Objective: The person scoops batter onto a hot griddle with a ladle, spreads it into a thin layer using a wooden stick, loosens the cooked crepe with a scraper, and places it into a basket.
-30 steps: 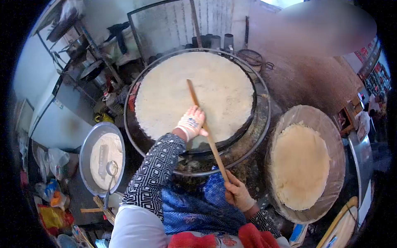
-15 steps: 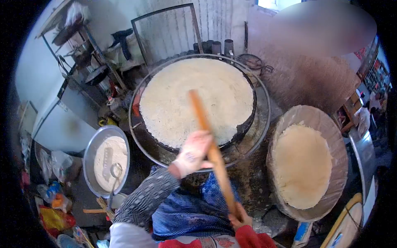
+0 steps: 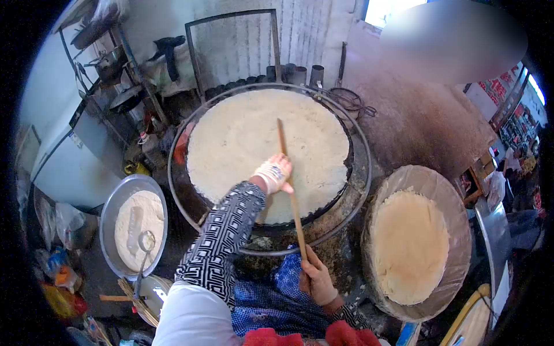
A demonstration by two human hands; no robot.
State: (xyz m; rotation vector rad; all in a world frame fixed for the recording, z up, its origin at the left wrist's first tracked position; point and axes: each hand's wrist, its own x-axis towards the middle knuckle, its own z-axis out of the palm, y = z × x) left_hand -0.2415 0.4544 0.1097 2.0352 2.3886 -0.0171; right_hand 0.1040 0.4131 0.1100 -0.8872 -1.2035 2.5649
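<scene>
Head view: hands (image 3: 274, 172) (image 3: 318, 282) hold a seemingly wooden stick (image 3: 297, 218) over round batter (image 3: 231, 141).

We find a round dark griddle (image 3: 271, 228) at the centre, encircled by a metal hoop (image 3: 370, 167). A pale sheet (image 3: 242, 127) lies directly on it and covers nearly the whole surface, the dark rim showing at the near and right edges. A wooden stick (image 3: 297, 210) extends over the sheet from the near side; we cannot confirm contact. At left, a metal basin (image 3: 108, 219) carries a pale mass (image 3: 124, 236) and a ladle (image 3: 146, 241). At right, we note a lined tub (image 3: 461, 254) bearing a pale round layer (image 3: 410, 242).
</scene>
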